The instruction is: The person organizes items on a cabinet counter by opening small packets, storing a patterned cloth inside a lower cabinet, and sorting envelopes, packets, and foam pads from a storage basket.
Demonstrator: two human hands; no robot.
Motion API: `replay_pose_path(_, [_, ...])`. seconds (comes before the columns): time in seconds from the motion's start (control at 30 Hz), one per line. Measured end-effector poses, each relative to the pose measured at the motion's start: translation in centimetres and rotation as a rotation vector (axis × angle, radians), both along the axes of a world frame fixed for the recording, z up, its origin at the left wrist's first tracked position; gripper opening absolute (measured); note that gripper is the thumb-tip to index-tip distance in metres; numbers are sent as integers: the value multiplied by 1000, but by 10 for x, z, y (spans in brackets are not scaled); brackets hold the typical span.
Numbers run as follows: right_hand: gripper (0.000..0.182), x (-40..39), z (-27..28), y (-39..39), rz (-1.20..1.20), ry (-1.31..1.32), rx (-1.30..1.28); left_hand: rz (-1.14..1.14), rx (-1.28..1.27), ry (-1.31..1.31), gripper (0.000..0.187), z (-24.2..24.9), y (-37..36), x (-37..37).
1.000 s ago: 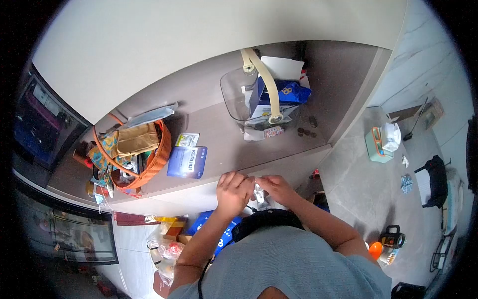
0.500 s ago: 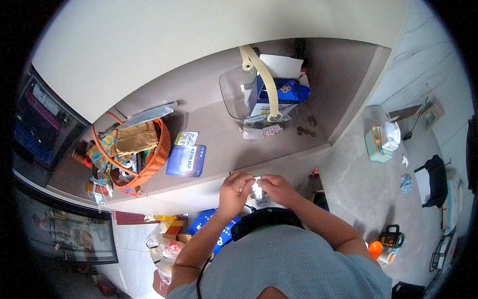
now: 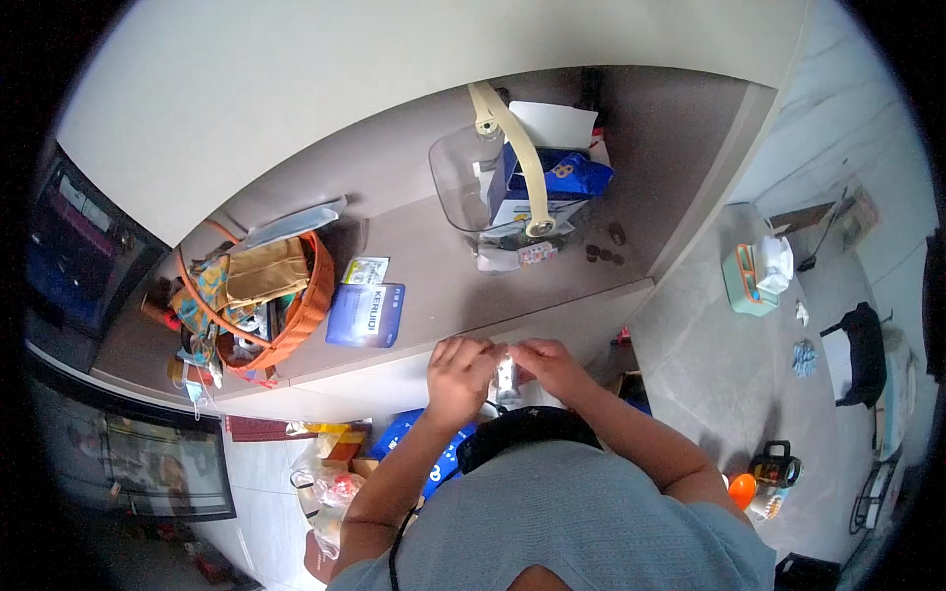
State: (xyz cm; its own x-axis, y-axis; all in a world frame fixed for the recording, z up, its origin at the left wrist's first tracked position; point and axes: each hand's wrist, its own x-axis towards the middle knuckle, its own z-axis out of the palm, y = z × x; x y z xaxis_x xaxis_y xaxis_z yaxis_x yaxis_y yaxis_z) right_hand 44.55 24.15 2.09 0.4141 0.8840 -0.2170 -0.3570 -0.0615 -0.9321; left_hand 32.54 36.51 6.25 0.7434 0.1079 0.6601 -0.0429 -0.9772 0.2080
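A small shiny silver-white packet point(image 3: 507, 380) hangs between my two hands in front of my waist. My left hand point(image 3: 457, 379) has its fingers curled closed at the packet's upper left edge. Opposite it, my right hand point(image 3: 549, 369) pinches the upper right edge with thumb and fingers. The fingertips of both hands nearly meet at the top of the packet, partly hiding it. What the packet contains cannot be made out.
Beyond my hands, a shelf point(image 3: 424, 305) holds an orange basket point(image 3: 313, 305) full of items, a blue KERUIQI packet point(image 3: 365, 317) and a clear bin point(image 3: 458, 187) with a cream handle. Bags point(image 3: 330, 488) stand on the floor at left; a green tissue box point(image 3: 751, 281) sits right.
My hands have drawn slightly closer together at the packet's top, and the left has turned a little. More of the packet shows below the fingers. The view has shifted slightly.
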Motion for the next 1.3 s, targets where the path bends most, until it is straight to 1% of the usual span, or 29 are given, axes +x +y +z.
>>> replay_pose_path(0.03, [30, 2, -2, 0, 1, 2, 4, -2, 0, 1, 12, -3, -1, 1])
replay_pose_path(0.07, [30, 3, -3, 0, -2, 4, 4, 17, -218, 20, 11, -8, -3, 1])
replay_pose_path(0.1, [28, 5, -4, -1, -10, -92, 19, 36, -435, 40, 10, -11, -4, 1])
replay_pose_path(0.13, [27, 6, -4, 0, -19, -188, 34, 33, -434, 42, 10, -13, -3, 1])
replay_pose_path(0.17, [27, 7, -3, -1, -23, -186, 34, 4, -600, 49, 10, -15, -2, 1])
replay_pose_path(0.2, [25, 8, 1, -3, -15, -353, 1, -27, -767, 56, 9, -16, -2, 2])
replay_pose_path(0.23, [23, 8, 5, -5, -7, -520, -34, -35, -768, 58, 9, -17, -2, 3])
replay_pose_path(0.27, [23, 7, 7, -6, -14, -521, -37, -32, -756, 56, 9, -18, -2, 4])
replay_pose_path(0.33, [16, 3, 10, -6, -87, -656, -10, -36, -745, 56, 10, -20, 0, 4])
replay_pose_path(0.37, [16, 3, 7, -6, -93, -656, -13, -30, -747, 86, 10, -21, 1, 4])
replay_pose_path(0.43, [12, 4, 1, -4, -157, -511, 77, -25, -745, 118, 10, -23, 4, 4])
replay_pose_path(0.5, [10, 5, -1, -5, -158, -507, 99, -52, -649, 134, 10, -22, 4, 5])
replay_pose_path(0.53, [8, 6, -1, -6, -156, -503, 121, -52, -649, 134, 10, -20, 3, 6])
replay_pose_path(0.57, [8, 8, 0, -7, -156, -504, 122, -49, -565, 137, 10, -17, 1, 7])
replay_pose_path(0.6, [9, 11, 3, -8, -172, -604, 128, -46, -479, 140, 10, -13, -1, 9])
replay_pose_path(0.63, [9, 13, 5, -9, -189, -704, 134, -46, -478, 139, 10, -11, -4, 12])
replay_pose_path(0.67, [9, 14, 5, -11, -189, -704, 135, -57, -473, 122, 10, -10, -7, 14])
replay_pose_path(0.73, [10, 16, 6, -12, -181, -874, 152, -67, -467, 105, 10, -7, -9, 16])
replay_pose_path(0.8, [10, 15, 7, -13, -197, -901, 160, -62, -337, 115, 10, -3, -9, 17])
replay_pose_path(0.87, [10, 14, 9, -14, -212, -929, 167, -43, -309, 122, 10, -2, -8, 18])
replay_pose_path(0.97, [9, 13, 14, -15, -263, -897, 167, -24, -258, 130, 9, 5, -7, 20])
replay_pose_path(1.07, [12, 14, 19, -18, -247, -897, 186, -28, -215, 117, 7, 13, -5, 23])
replay_pose_path(1.1, [15, 13, 22, -19, -277, -890, 186, -36, -198, 105, 7, 15, -3, 24])
replay_pose_path(1.13, [18, 13, 23, -21, -308, -884, 187, -36, -196, 106, 7, 19, -1, 24])
replay_pose_path(1.2, [21, 14, 22, -25, -335, -846, 185, 4, -326, 122, 6, 30, 8, 24])
replay_pose_path(1.23, [23, 15, 21, -29, -360, -808, 180, 3, -322, 123, 6, 40, 12, 25])
replay_pose_path(1.3, [22, 22, 12, -39, -320, -835, 133, 20, -435, 34, 5, 62, 18, 28])
